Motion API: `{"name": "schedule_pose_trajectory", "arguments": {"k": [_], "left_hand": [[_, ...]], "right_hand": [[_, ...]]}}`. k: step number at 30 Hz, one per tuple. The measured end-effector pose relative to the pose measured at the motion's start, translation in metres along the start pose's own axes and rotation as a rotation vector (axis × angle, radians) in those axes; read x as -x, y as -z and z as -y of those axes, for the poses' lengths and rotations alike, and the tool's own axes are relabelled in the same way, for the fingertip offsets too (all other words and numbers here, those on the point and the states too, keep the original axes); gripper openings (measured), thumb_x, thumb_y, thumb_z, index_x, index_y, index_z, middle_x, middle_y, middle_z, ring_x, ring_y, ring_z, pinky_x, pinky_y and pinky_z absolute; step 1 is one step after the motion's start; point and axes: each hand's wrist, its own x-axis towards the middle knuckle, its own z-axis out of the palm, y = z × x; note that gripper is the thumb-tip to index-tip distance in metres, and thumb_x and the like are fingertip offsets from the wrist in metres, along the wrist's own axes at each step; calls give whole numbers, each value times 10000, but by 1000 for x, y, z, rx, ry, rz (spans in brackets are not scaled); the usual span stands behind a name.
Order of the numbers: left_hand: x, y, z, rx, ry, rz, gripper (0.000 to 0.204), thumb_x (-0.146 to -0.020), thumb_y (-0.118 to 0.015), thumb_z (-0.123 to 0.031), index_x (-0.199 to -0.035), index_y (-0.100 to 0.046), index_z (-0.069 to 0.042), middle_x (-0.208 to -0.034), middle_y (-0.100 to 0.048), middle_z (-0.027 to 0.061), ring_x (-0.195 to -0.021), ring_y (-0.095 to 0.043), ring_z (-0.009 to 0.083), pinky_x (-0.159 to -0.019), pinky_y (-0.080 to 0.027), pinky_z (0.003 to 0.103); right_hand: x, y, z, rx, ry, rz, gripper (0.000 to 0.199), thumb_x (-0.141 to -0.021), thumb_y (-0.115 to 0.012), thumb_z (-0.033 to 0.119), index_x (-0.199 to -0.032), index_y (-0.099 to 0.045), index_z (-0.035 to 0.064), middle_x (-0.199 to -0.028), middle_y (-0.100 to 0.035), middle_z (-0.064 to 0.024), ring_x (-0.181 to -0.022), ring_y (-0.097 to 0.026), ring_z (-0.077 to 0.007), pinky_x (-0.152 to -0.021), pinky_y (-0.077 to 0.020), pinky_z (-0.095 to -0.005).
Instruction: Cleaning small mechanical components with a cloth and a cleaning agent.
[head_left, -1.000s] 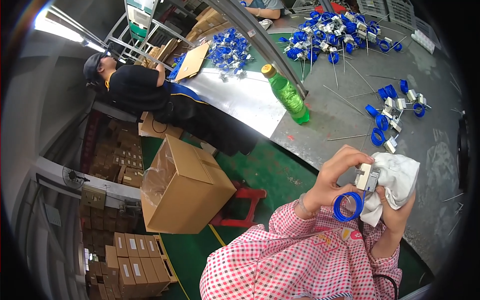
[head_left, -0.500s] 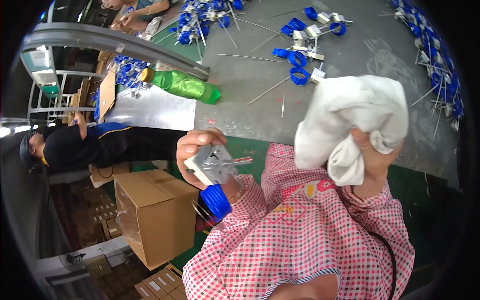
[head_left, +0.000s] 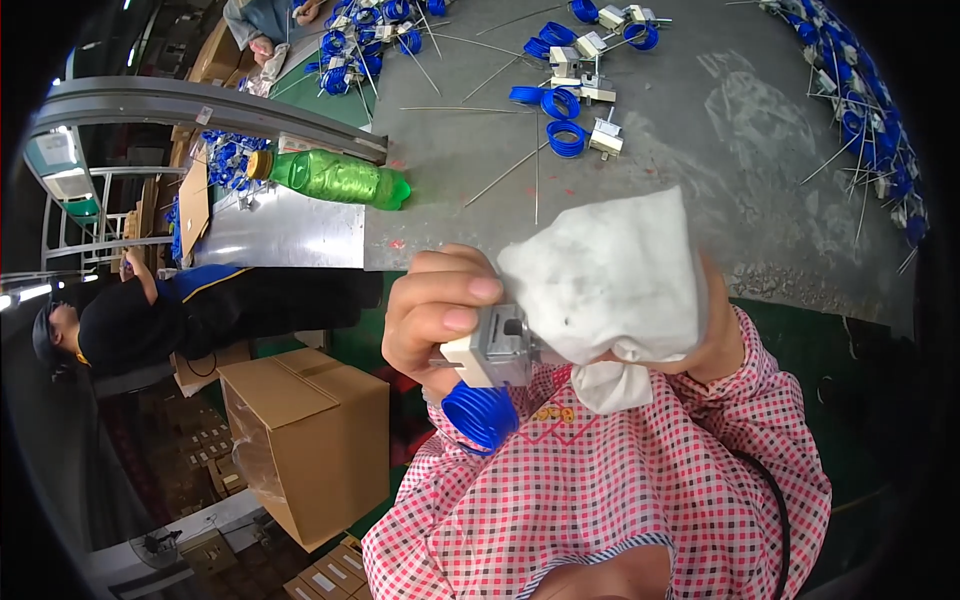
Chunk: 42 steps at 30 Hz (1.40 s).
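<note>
My left hand (head_left: 437, 310) grips a small beige and grey box-shaped part (head_left: 492, 349) with a coil of blue tube (head_left: 480, 413) hanging under it. My right hand (head_left: 718, 340) is mostly hidden behind a white cloth (head_left: 610, 278) that it holds bunched against the part's right side. Both hands are raised close to the camera, above my pink checked sleeves (head_left: 640, 490).
A grey worktable (head_left: 720, 130) carries scattered blue-coil parts (head_left: 565, 105), thin metal rods and a green plastic bottle (head_left: 335, 178) lying on its side. An open cardboard box (head_left: 310, 435) stands on the floor at left. A person in dark clothes (head_left: 170, 315) works at left; another person's hands (head_left: 262, 45) rest at the top.
The hands came together: the cloth in my right hand now presses against the part, which my left hand has raised toward the middle. The view tilted slightly.
</note>
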Motion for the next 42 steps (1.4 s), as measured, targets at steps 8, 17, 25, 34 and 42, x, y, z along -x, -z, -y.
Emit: {"name": "schedule_pose_trajectory", "arguments": {"k": [8,17,25,34,42], "left_hand": [[1,2,2,79,35,49,201,-708,-595,-114,-852,-527,9,-839,-572,165,-664,-523,239,-595,-422,345],[-1,3,-3,-76,102,1,237,-632,-625,-64,-837,-536,10,-820,-584,146,-669,-530,227,-619,-427,322],[-2,13,1,-267,38,153,422,-686,-661,-271,-917,-487,35,-847,-521,180,-682,-500,245,-561,-403,320],[-3,4,-5,-131,193,46,295,-582,-639,-31,-859,-547,16,-847,-583,151,-720,-549,229,-636,-427,295],[-3,3,-4,-171,185,90,310,-562,-654,-55,-847,-556,17,-853,-589,155,-716,-557,236,-642,-426,311]], "right_hand": [[-9,7,8,-32,164,69,371,-682,-604,252,-973,-570,25,-1034,-544,-142,-942,-521,-342,-798,-421,-379],[-10,4,12,65,137,-73,319,-640,-636,186,-937,-616,72,-1010,-573,-113,-911,-554,-310,-792,-428,-373],[-9,-1,9,100,133,-259,305,-618,-641,139,-909,-625,52,-973,-591,-122,-880,-571,-309,-766,-440,-376],[-13,10,17,110,143,-111,299,-620,-618,122,-910,-617,46,-978,-572,-147,-847,-568,-321,-741,-444,-356],[-7,12,7,60,89,-67,334,-591,-611,127,-916,-618,50,-966,-576,-143,-821,-569,-324,-710,-448,-353]]}}
